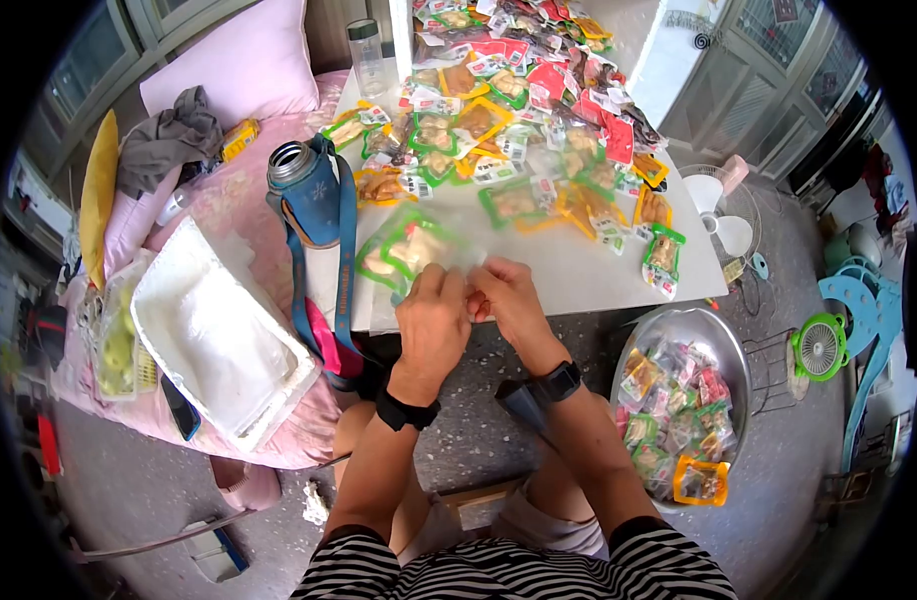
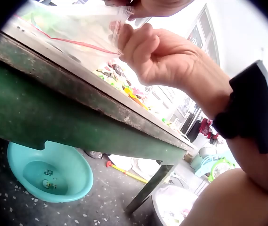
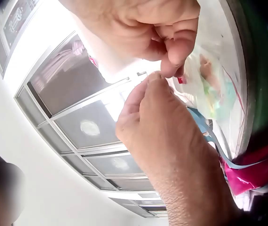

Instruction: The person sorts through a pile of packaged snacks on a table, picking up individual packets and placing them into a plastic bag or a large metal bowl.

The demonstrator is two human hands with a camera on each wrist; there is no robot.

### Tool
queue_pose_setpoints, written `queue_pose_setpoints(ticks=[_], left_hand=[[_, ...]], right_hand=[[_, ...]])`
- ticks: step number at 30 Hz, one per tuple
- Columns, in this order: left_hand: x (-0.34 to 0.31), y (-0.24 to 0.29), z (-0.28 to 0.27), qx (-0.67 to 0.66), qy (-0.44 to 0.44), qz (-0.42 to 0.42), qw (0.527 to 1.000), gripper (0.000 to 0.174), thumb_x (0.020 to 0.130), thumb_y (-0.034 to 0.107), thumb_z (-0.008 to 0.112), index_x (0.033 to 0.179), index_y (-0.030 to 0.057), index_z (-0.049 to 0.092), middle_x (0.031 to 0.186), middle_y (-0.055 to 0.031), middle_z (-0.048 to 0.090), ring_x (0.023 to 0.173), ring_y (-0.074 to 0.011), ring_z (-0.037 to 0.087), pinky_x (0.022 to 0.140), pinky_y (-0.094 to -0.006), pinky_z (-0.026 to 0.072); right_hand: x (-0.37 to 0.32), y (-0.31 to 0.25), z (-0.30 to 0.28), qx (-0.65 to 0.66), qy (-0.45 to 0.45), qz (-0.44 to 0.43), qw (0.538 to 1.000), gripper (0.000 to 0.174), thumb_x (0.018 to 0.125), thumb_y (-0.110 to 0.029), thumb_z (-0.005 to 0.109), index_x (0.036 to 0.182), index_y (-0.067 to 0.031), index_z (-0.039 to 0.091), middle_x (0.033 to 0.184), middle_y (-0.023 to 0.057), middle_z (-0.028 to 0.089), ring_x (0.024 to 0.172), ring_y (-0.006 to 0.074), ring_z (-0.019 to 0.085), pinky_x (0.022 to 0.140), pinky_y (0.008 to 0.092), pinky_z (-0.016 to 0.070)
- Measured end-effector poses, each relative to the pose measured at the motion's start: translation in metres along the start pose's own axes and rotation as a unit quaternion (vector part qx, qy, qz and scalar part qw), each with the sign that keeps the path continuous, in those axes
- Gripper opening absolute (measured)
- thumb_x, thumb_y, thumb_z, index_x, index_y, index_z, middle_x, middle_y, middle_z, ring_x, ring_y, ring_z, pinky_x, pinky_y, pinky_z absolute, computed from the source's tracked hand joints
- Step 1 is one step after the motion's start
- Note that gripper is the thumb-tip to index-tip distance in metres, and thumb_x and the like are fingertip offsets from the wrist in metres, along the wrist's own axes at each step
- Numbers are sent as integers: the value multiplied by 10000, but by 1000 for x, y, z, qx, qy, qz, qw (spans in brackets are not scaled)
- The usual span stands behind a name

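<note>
A clear zip bag (image 2: 84, 40) with a red line along its seal lies at the table's front edge, with green-edged food packets (image 1: 409, 250) inside. My left hand (image 1: 434, 318) and right hand (image 1: 512, 302) meet at the bag's mouth. In the left wrist view, the fingers of both hands pinch its top edge close together. The right wrist view has the left hand (image 3: 160, 122) below and the right hand (image 3: 143, 23) above, fingertips nearly touching. Many small packets (image 1: 504, 120) in green, orange and red are piled on the white table (image 1: 639, 275) beyond.
A blue bottle (image 1: 309, 200) in a strapped sleeve stands left of the hands. A white foam box (image 1: 219, 330) rests on the pink bed. To the right, a metal basin (image 1: 744, 400) holds more packets. A turquoise basin (image 2: 80, 172) sits under the table.
</note>
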State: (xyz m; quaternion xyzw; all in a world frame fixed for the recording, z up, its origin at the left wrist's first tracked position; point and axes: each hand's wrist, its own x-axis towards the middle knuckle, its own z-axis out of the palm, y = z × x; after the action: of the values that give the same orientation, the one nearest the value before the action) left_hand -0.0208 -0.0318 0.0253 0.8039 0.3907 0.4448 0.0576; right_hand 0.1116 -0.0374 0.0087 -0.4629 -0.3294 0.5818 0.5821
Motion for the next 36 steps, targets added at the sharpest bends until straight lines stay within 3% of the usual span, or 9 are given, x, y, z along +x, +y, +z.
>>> queue_pose_setpoints(ticks=[6, 11, 17, 20, 23, 26, 28, 32, 36], left_hand=[[2, -2, -6, -10, -22, 19, 1000, 264, 703, -68, 607, 962, -27, 641, 817, -148, 568, 696, -346, 609, 609, -413, 497], [2, -6, 0, -46, -25, 23, 998, 252, 714, -66, 600, 958, -20, 641, 804, -153, 568, 686, -352, 608, 604, -415, 491], [3, -10, -4, -32, -24, -19, 999, 174, 769, -25, 600, 937, -1, 638, 815, -156, 567, 701, -362, 609, 608, -426, 491], [3, -11, -3, -30, -19, -23, 999, 153, 788, -4, 606, 937, 9, 638, 808, -143, 558, 689, -357, 602, 601, -427, 487], [2, -8, 0, -12, -20, -13, 1000, 163, 791, 6, 616, 951, 18, 646, 782, -133, 539, 674, -346, 593, 589, -419, 482], [-1, -8, 2, 9, -26, 2, 1000, 177, 784, 23, 639, 961, 27, 653, 777, -124, 528, 676, -337, 586, 590, -420, 478], [1, -3, -1, 27, -37, 16, 999, 183, 778, 41, 658, 961, 27, 653, 786, -128, 531, 685, -339, 583, 594, -426, 475], [5, 3, -2, 71, -12, 53, 996, 325, 756, 137, 737, 1050, 30, 647, 866, -154, 561, 767, -363, 583, 651, -437, 476], [6, 10, -5, 51, -41, 80, 995, 405, 752, 215, 779, 1076, 15, 639, 873, -165, 549, 767, -371, 570, 661, -430, 469]], right_hand=[[23, 22, 16, 39, 64, -92, 993, 163, 910, -41, 519, 841, 14, 656, 645, 64, 622, 461, 105, 546, 404, 233, 435], [38, 32, 22, 19, 122, -145, 982, 194, 904, -18, 490, 801, 16, 652, 644, 72, 629, 451, 104, 529, 402, 235, 424], [15, -11, -8, -98, 80, -58, 990, 202, 921, -169, 545, 855, -8, 647, 650, 76, 634, 462, 99, 540, 396, 215, 408], [14, -3, -40, -101, 175, -116, 973, 283, 912, -284, 592, 868, -8, 631, 656, 70, 632, 499, 100, 574, 404, 208, 422], [11, -10, -35, 14, 138, -14, 990, 349, 894, -353, 625, 847, -8, 615, 660, 66, 626, 544, 98, 601, 421, 201, 437], [11, -11, -14, -22, 78, 42, 996, 399, 866, -404, 662, 803, -13, 607, 640, 69, 617, 531, 110, 607, 423, 202, 443], [17, 0, -8, -92, 43, -6, 995, 339, 857, -314, 676, 765, 3, 599, 618, 76, 607, 512, 125, 610, 409, 223, 454], [23, 9, -1, -31, 65, -98, 993, 198, 839, -93, 615, 714, 51, 564, 596, 88, 602, 460, 136, 595, 385, 268, 468], [17, -2, -4, 8, 72, -106, 992, 191, 855, -82, 601, 707, 35, 566, 557, 82, 576, 421, 139, 569, 357, 266, 425]])
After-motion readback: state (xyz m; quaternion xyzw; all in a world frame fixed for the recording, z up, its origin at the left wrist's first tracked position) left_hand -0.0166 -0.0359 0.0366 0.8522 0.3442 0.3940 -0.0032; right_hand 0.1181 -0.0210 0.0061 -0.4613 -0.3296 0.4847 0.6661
